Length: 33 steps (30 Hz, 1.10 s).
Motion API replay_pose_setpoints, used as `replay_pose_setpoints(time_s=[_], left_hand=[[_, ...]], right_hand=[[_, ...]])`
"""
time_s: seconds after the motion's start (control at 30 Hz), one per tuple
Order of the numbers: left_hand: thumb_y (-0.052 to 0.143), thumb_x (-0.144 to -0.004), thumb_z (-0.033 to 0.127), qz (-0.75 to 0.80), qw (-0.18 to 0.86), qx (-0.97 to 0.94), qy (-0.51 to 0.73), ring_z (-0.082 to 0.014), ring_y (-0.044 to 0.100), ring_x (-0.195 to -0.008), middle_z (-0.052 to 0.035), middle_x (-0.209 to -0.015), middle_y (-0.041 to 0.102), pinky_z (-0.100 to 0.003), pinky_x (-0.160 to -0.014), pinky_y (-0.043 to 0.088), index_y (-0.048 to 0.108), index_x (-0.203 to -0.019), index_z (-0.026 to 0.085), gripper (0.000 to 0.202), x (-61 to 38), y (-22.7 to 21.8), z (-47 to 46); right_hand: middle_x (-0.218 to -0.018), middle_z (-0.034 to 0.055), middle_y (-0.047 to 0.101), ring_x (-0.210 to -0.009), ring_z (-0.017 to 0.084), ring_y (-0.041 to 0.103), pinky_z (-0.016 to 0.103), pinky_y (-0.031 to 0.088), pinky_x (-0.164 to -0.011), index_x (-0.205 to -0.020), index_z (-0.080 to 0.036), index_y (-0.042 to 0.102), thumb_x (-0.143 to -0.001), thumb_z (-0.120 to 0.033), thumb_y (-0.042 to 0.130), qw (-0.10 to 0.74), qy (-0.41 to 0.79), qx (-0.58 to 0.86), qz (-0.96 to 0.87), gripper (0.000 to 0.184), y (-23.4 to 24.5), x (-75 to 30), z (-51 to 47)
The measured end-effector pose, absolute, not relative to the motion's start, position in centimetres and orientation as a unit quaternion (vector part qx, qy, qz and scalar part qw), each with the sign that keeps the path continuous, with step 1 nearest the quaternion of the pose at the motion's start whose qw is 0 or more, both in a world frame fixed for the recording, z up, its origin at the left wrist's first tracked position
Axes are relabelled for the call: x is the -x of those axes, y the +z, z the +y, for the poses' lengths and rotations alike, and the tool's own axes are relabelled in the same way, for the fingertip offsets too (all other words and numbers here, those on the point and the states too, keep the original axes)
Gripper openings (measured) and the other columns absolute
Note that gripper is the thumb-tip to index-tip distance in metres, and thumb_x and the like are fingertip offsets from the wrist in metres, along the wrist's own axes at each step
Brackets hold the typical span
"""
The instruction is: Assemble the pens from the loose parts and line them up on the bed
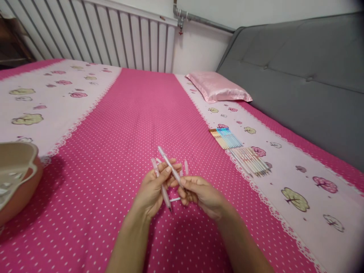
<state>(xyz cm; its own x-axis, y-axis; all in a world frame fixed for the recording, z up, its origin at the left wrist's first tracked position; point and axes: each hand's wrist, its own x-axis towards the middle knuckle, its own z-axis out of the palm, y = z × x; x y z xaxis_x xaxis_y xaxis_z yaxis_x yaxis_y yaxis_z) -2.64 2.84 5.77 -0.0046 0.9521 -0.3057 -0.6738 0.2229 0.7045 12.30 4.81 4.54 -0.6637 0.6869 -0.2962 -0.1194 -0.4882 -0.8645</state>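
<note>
My left hand (pixel 150 191) is closed around a pink pen (pixel 165 196), whose dark tip points down towards me. Its thumb and fingers also touch a pale, whitish pen (pixel 167 162) that slants across above it. The lower end of that pale pen is pinched between the thumb and fingers of my right hand (pixel 200 191). Both hands are close together over the bedspread. Just beyond them lies a pink pen or cap (pixel 186 166), and a thin white piece (pixel 175 199) shows between my hands. Fingers partly hide other pale pieces there.
Pens with blue and tan ends (pixel 226 138) lie in a row on the right, with a row of pale pens (pixel 250 161) nearer. A basin (pixel 34 167) holding small white pieces stands at left. A pink pillow (pixel 217 86), grey headboard (pixel 295 76) and white radiator (pixel 125 36) are farther back.
</note>
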Motion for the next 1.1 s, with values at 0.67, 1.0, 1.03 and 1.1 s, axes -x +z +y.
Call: replay_pose_setpoints(time_s=[0.67, 1.0, 1.03, 1.1], left_hand=[[0.053, -0.081, 0.0, 0.451, 0.63, -0.11, 0.622, -0.0148, 0.068, -0.078, -0.0117, -0.082, 0.07, -0.02, -0.073, 0.056, 0.066, -0.075, 0.005, 0.016, 1.5, 5.6, 3.4], [0.053, -0.081, 0.002, 0.445, 0.595, -0.133, 0.656, -0.0163, 0.067, -0.088, -0.0124, -0.092, 0.07, -0.022, -0.079, 0.055, 0.065, -0.077, 0.007, 0.014, 2.0, 5.7, 3.5], [0.053, -0.081, 0.002, 0.446, 0.591, -0.136, 0.659, -0.0161, 0.067, -0.088, -0.0125, -0.093, 0.07, -0.022, -0.079, 0.055, 0.065, -0.078, 0.007, 0.014, 2.1, 5.8, 3.4], [0.053, -0.08, 0.001, 0.448, 0.586, -0.138, 0.661, -0.0164, 0.067, -0.089, -0.0127, -0.094, 0.07, -0.022, -0.08, 0.054, 0.065, -0.079, 0.007, 0.014, 2.2, 6.0, 3.3]], right_hand=[[-0.067, 0.0017, 0.065, -0.059, 0.013, 0.057, 0.025, 0.044, -0.057, -0.082, -0.016, 0.069, -0.066, -0.027, 0.07, 0.373, 0.529, 0.51, -0.566, 0.02, 4.0, -11.1, 4.4], [-0.062, -0.0004, 0.057, -0.052, 0.009, 0.05, 0.021, 0.038, -0.051, -0.078, -0.015, 0.06, -0.076, -0.059, 0.054, 0.353, 0.652, 0.44, -0.506, 0.045, 3.6, -11.1, 4.8], [-0.058, -0.0007, 0.055, -0.049, 0.008, 0.048, 0.021, 0.037, -0.05, -0.075, -0.014, 0.061, -0.077, -0.062, 0.049, 0.344, 0.666, 0.434, -0.499, 0.049, 3.5, -11.2, 4.9], [-0.055, -0.0013, 0.052, -0.047, 0.007, 0.045, 0.021, 0.035, -0.049, -0.07, -0.014, 0.062, -0.078, -0.061, 0.048, 0.35, 0.666, 0.436, -0.494, 0.05, 3.5, -11.3, 5.0]])
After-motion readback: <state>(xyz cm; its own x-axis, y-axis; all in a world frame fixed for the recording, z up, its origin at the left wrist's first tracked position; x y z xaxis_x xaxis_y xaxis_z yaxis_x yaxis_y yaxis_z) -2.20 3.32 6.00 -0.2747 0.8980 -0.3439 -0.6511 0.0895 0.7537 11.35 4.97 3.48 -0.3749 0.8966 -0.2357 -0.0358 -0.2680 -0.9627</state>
